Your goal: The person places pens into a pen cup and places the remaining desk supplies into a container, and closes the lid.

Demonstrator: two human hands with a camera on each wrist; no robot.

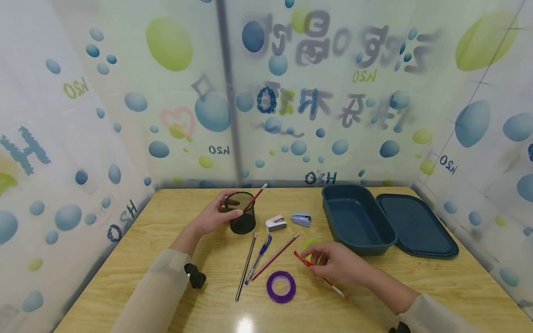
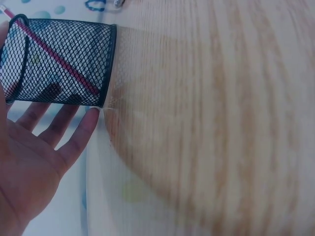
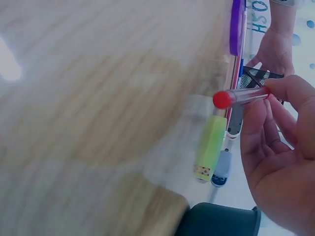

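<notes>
My left hand [image 1: 211, 215] grips a black mesh pen cup [image 1: 243, 225], thumb on the near side and fingers behind it. The cup stands upright on the table, and a red pencil [image 1: 261, 191] with a white eraser end leans inside it. My right hand [image 1: 339, 264] pinches a red pen [image 3: 242, 96] between thumb and fingers, held slantwise over the table. Between the hands lie a dark pencil [image 1: 246, 268], a blue pen [image 1: 261, 254] and another red pencil [image 1: 275, 257]. A purple tape roll [image 1: 271, 287] lies nearer me. Partly behind my right hand is a lime-green object [image 3: 210, 145].
Behind the pens sit a pink-and-white stapler [image 1: 276, 224] and a lavender stapler [image 1: 301, 219]. At the right stands an open dark blue box [image 1: 370, 249], its flat lid [image 1: 420, 224] lying beside it. A patterned curtain [image 1: 187, 162] borders the table's back and sides.
</notes>
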